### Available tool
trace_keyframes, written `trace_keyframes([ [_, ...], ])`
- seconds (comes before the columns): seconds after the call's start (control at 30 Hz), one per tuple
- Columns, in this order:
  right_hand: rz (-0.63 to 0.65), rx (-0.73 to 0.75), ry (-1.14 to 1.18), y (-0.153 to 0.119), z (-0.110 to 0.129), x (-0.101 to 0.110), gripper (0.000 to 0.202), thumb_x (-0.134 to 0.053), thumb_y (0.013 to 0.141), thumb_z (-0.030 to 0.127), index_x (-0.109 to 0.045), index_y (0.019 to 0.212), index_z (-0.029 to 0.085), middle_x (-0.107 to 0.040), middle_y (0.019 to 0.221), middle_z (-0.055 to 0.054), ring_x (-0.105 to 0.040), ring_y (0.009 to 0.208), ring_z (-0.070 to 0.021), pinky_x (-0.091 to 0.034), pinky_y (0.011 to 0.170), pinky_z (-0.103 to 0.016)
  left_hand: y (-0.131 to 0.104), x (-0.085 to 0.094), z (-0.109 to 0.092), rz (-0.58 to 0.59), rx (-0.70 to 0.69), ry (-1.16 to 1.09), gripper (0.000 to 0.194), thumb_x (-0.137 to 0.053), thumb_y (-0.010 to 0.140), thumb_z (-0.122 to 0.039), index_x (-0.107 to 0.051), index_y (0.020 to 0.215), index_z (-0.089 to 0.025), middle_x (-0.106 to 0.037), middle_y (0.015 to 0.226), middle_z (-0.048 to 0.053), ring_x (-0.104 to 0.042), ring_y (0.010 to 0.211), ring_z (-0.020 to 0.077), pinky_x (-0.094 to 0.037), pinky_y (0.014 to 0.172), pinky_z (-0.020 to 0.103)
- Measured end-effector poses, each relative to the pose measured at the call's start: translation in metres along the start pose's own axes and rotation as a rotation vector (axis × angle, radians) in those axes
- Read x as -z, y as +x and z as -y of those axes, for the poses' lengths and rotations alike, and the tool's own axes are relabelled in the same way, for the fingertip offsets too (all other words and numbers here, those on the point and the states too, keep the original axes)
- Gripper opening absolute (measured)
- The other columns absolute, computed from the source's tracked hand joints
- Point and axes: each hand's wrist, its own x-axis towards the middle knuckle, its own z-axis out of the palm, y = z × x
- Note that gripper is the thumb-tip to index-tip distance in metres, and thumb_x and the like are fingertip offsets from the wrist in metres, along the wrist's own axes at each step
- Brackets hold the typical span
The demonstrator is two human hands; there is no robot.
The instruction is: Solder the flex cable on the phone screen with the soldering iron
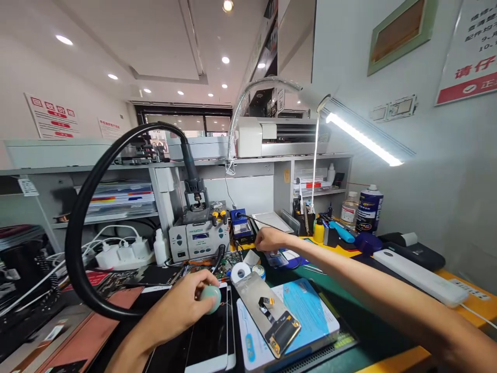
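Note:
My left hand [188, 300] is closed around a small, round, pale green object [211, 299], whose exact kind I cannot make out. It is above a white-framed phone or tablet [209, 336] with a dark screen. My right hand [268, 239] reaches to the back of the bench, fingers curled, beside a blue soldering station [241, 228]. What those fingers hold, if anything, is hidden. Between the arms, a detached phone screen [260, 305] with a flex cable lies back side up on a blue and white box [308, 305]. A white roll [240, 271] stands behind it.
A hot air station [202, 238] stands at the back, its thick black hose [73, 233] looping at left. A lit lamp [363, 137] hangs at upper right. A spray can [369, 210], a clear bottle [349, 210] and a long white device [419, 277] are at right.

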Motion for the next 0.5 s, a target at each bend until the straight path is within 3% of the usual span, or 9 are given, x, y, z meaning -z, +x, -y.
trace_keyframes([
  [0.23, 0.042, -0.019, -0.083, 0.014, 0.005, -0.013, 0.032, -0.066, 0.096, 0.032, -0.063, 0.124, 0.018, -0.065, 0.127, -0.008, -0.068, 0.104, -0.0266, -0.059, 0.085, -0.046, -0.007, -0.005, -0.008, 0.019, 0.073, 0.148, 0.024, -0.054, 0.076, -0.030, -0.066, 0.095, -0.021, -0.060, 0.081, -0.001, -0.053, 0.075, 0.0187, -0.035, 0.066, 0.029],
  [0.5, 0.001, -0.086, -0.163, 0.010, 0.002, 0.012, 0.031, -0.064, 0.097, 0.032, -0.062, 0.124, 0.018, -0.066, 0.126, -0.009, -0.068, 0.103, -0.0256, -0.059, 0.085, -0.046, -0.009, -0.004, -0.007, 0.023, 0.090, 0.193, 0.024, -0.053, 0.080, -0.028, -0.066, 0.100, -0.021, -0.061, 0.085, 0.001, -0.057, 0.079, 0.0202, -0.040, 0.075, 0.034],
])
